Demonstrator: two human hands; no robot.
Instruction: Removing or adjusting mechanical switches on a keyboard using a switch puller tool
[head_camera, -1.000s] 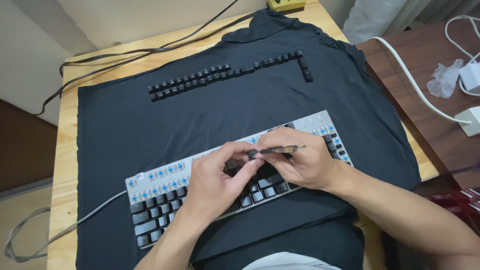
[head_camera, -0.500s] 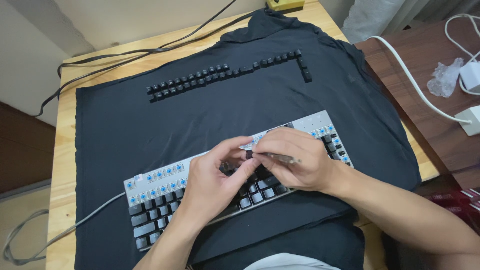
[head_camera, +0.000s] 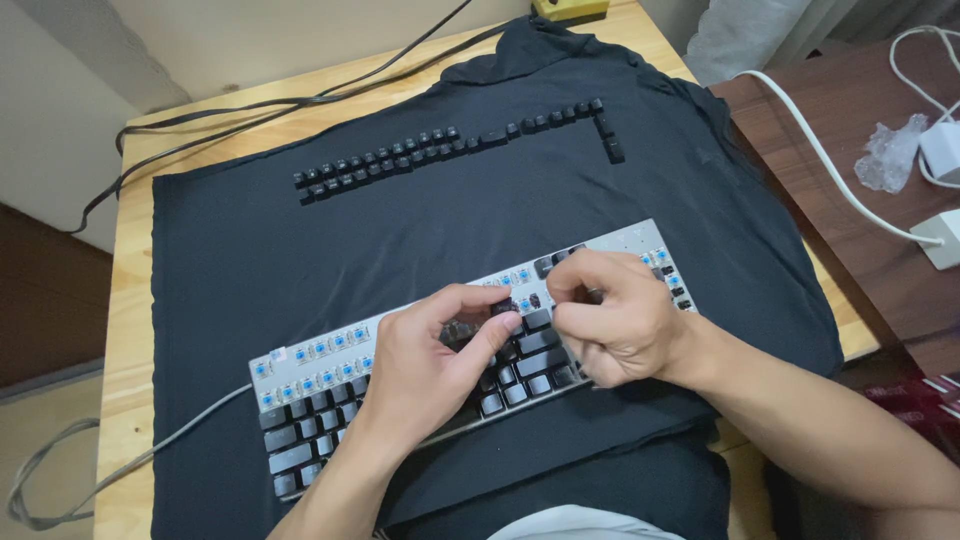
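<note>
A silver keyboard (head_camera: 300, 352) lies slanted on a black cloth (head_camera: 400, 240). Its back rows show bare blue switches; black caps remain on the front rows. My left hand (head_camera: 425, 365) rests on the keyboard's middle, thumb and forefinger pinched around a black keycap (head_camera: 503, 308). My right hand (head_camera: 612, 322) is curled into a fist just to the right of it, closed on a thin key-pulling tool that its fingers mostly hide. The fingertips of both hands almost meet over the keys.
Pulled black keycaps (head_camera: 440, 148) lie in two long rows across the far part of the cloth. Dark cables (head_camera: 250, 108) run along the wooden table's back edge. The grey keyboard cable (head_camera: 120, 465) loops off to the left. A white cable (head_camera: 830, 160) and white adapters (head_camera: 942, 240) lie on a brown surface at the right.
My right hand has turned the tool from level above the keys down into them, and it is now mostly hidden. My left fingers have shifted to the keycap beside it.
</note>
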